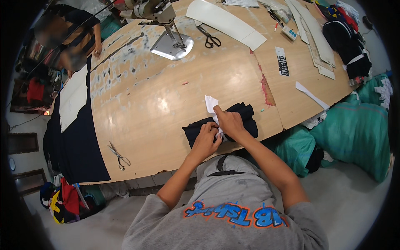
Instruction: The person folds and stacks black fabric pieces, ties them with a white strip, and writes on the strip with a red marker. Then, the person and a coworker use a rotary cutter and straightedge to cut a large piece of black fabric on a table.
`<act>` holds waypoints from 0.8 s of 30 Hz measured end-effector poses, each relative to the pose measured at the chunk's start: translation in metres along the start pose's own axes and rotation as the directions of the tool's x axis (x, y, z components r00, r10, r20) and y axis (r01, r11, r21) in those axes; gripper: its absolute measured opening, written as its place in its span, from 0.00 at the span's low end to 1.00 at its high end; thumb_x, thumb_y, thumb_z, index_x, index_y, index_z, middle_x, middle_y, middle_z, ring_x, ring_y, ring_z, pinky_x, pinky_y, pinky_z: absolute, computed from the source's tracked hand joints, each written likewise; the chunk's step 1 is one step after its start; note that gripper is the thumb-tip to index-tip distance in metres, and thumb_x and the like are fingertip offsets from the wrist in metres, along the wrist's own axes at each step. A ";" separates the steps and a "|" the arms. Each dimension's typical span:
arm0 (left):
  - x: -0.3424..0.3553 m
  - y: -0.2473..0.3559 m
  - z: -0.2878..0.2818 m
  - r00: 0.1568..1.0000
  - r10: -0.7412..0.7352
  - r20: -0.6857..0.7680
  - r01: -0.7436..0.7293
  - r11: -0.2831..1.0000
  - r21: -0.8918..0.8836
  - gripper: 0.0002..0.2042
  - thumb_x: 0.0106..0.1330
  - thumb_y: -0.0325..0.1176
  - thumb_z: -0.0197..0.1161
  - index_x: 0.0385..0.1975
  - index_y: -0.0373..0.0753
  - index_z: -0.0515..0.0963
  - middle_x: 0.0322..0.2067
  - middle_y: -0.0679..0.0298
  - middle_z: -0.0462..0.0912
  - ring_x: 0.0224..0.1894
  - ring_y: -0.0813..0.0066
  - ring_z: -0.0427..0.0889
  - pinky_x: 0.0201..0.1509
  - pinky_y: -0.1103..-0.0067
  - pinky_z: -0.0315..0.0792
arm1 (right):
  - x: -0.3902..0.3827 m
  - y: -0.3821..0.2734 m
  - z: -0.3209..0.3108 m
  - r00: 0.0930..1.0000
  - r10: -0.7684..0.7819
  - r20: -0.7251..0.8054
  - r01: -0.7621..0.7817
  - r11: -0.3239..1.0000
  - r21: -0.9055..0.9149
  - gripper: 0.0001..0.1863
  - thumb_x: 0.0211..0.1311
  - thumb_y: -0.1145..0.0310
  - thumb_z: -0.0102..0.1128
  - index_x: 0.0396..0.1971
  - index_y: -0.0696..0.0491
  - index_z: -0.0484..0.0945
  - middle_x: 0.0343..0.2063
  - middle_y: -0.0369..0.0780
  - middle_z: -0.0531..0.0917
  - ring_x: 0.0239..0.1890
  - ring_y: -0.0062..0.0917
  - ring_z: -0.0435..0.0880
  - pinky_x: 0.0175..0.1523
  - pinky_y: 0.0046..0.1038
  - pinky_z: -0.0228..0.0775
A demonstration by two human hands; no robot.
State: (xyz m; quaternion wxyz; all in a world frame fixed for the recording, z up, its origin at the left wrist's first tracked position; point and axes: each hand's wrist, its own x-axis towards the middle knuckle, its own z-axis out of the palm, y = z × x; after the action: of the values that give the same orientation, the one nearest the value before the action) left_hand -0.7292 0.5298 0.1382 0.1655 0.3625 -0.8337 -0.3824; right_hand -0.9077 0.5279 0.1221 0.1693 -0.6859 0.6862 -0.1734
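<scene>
A rolled bundle of dark navy fabric (245,113) lies at the table's near edge in front of me. Around its middle runs a white strip of cloth (211,102), one loose end sticking up and away from me. My right hand (230,124) is closed on this strip, pinching it just above the bundle. Beside it, my left hand (206,141) grips the bundle's left part, its fingers curled in close to the lower end of the white strip. Where the strip passes under my fingers is hidden.
Silver scissors (119,156) lie at left, black-handled shears (209,38) at the far side near a cutting machine (173,43). White pattern pieces (227,24) lie behind. Dark cloth (85,146) covers the left end, where another person (77,31) stands. Green sacks (350,133) crowd the right.
</scene>
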 end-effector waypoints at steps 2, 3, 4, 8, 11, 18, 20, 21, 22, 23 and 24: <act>-0.001 0.008 -0.007 0.990 -0.141 -0.014 0.140 0.990 -0.019 0.10 0.69 0.34 0.63 0.38 0.31 0.82 0.51 0.56 0.77 0.54 0.55 0.76 0.61 0.64 0.72 | 0.007 0.005 0.005 1.000 -0.029 -0.003 0.029 1.000 -0.007 0.16 0.64 0.68 0.60 0.49 0.50 0.69 0.24 0.48 0.86 0.30 0.49 0.88 0.32 0.49 0.78; -0.002 0.009 -0.008 0.977 -0.211 -0.020 0.210 0.977 -0.029 0.10 0.69 0.34 0.62 0.39 0.32 0.82 0.51 0.56 0.77 0.53 0.56 0.77 0.60 0.64 0.72 | 0.010 0.005 0.005 0.999 -0.045 -0.004 0.045 0.999 -0.011 0.16 0.64 0.68 0.60 0.50 0.50 0.70 0.24 0.47 0.86 0.30 0.48 0.89 0.32 0.49 0.78; -0.004 0.008 -0.006 0.976 -0.216 -0.039 0.215 0.976 -0.018 0.10 0.69 0.34 0.62 0.38 0.32 0.82 0.49 0.57 0.78 0.53 0.57 0.77 0.58 0.64 0.73 | 0.010 0.005 0.004 0.998 -0.052 0.037 0.054 0.998 -0.035 0.18 0.63 0.68 0.61 0.52 0.50 0.70 0.24 0.47 0.86 0.30 0.46 0.89 0.31 0.46 0.78; -0.016 -0.002 0.018 0.974 -0.188 -0.125 0.194 0.981 0.032 0.13 0.73 0.38 0.60 0.35 0.34 0.83 0.39 0.57 0.82 0.46 0.55 0.80 0.49 0.62 0.74 | 0.016 0.004 0.007 0.972 -0.233 -0.031 0.230 0.970 -0.074 0.19 0.62 0.69 0.61 0.54 0.48 0.72 0.22 0.43 0.86 0.25 0.41 0.89 0.26 0.41 0.79; -0.026 0.000 0.021 0.945 -0.311 -0.098 0.313 0.950 0.014 0.19 0.77 0.45 0.56 0.31 0.35 0.83 0.28 0.53 0.83 0.35 0.47 0.81 0.40 0.59 0.74 | 0.030 0.011 0.017 0.956 -0.283 0.078 0.293 0.932 -0.215 0.21 0.61 0.69 0.62 0.55 0.48 0.74 0.20 0.41 0.85 0.23 0.40 0.89 0.25 0.40 0.79; -0.034 0.020 -0.008 0.870 -0.490 0.045 0.491 0.871 0.005 0.21 0.79 0.47 0.56 0.33 0.35 0.85 0.30 0.48 0.85 0.30 0.46 0.84 0.34 0.58 0.73 | 0.087 0.045 0.027 0.993 -0.098 0.061 0.113 0.935 -0.336 0.21 0.62 0.70 0.58 0.56 0.55 0.76 0.22 0.44 0.87 0.25 0.39 0.89 0.31 0.40 0.80; -0.035 0.008 -0.005 0.901 -0.409 -0.142 0.395 0.911 -0.117 0.20 0.78 0.45 0.60 0.34 0.33 0.85 0.31 0.51 0.84 0.28 0.55 0.81 0.34 0.65 0.73 | 0.082 0.037 0.024 0.997 -0.057 0.053 0.071 0.949 -0.309 0.18 0.63 0.70 0.57 0.53 0.55 0.76 0.22 0.45 0.87 0.26 0.40 0.90 0.31 0.41 0.80; -0.039 0.001 0.000 0.894 -0.378 -0.239 0.344 0.923 -0.173 0.19 0.77 0.45 0.62 0.34 0.32 0.85 0.32 0.53 0.83 0.27 0.60 0.79 0.33 0.68 0.73 | 0.075 0.029 0.021 0.998 -0.041 0.056 0.056 0.954 -0.294 0.17 0.63 0.70 0.57 0.52 0.55 0.77 0.22 0.46 0.87 0.26 0.40 0.90 0.32 0.41 0.80; -0.038 0.001 0.008 0.872 -0.351 -0.340 0.268 0.926 -0.267 0.17 0.77 0.41 0.64 0.35 0.30 0.83 0.32 0.61 0.78 0.27 0.75 0.71 0.34 0.78 0.70 | 0.067 0.024 0.016 0.996 -0.075 0.044 0.084 0.955 -0.283 0.14 0.64 0.70 0.56 0.48 0.56 0.77 0.22 0.47 0.87 0.26 0.42 0.90 0.31 0.41 0.80; -0.036 0.001 0.013 0.867 -0.409 -0.284 0.276 0.869 -0.410 0.17 0.78 0.41 0.61 0.35 0.31 0.83 0.31 0.64 0.77 0.28 0.78 0.71 0.35 0.79 0.68 | 0.065 0.020 0.011 0.997 -0.072 0.039 0.080 0.965 -0.249 0.14 0.64 0.70 0.56 0.48 0.56 0.77 0.22 0.48 0.87 0.26 0.42 0.90 0.31 0.41 0.80; -0.033 0.004 0.016 0.859 -0.463 -0.217 0.287 0.788 -0.545 0.18 0.80 0.42 0.59 0.35 0.32 0.82 0.30 0.67 0.75 0.29 0.80 0.70 0.36 0.81 0.67 | 0.061 0.012 0.004 0.997 -0.070 0.040 0.077 0.974 -0.213 0.13 0.64 0.70 0.56 0.48 0.56 0.77 0.21 0.48 0.87 0.25 0.42 0.90 0.31 0.41 0.80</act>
State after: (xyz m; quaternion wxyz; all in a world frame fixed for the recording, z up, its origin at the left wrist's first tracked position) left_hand -0.7175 0.5636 0.1314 0.3130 0.5287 -0.5754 -0.5398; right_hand -0.9163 0.4670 0.1134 0.0992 -0.7277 0.6722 -0.0934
